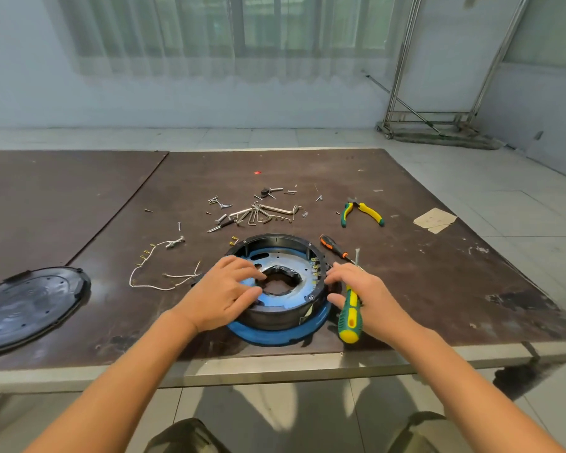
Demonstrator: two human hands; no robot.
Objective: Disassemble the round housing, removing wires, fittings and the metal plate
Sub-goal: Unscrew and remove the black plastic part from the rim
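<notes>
The main risk is the metal plate (303,268) jamming or springing free. If the yellowish terminals just ahead of the right hand's fingertips still tie it to the round housing (275,317), a pull from 1 side would likely tilt it and wedge it against the black wall. The ragged edge of its central opening also lies right under the left fingers, so a slip there could cut. The housing sits between the 2 hands on a blue ring (268,338), close to the table (438,273) edge nearest the wrists, and a hard tug could slide it off. The left hand (224,297) lies over the plate's near-left part, fingers bent, with fingertips and thumb hooked at the rim of the opening. The right hand (366,299) keeps a green-and-yellow screwdriver (350,317) tucked in its palm, shaft pointing away, while its fingertips touch the housing's right rim. That leaves it a weak hold there. Removed wires (157,273) lie beyond the left hand, and pliers (361,212) lie beyond the right.
</notes>
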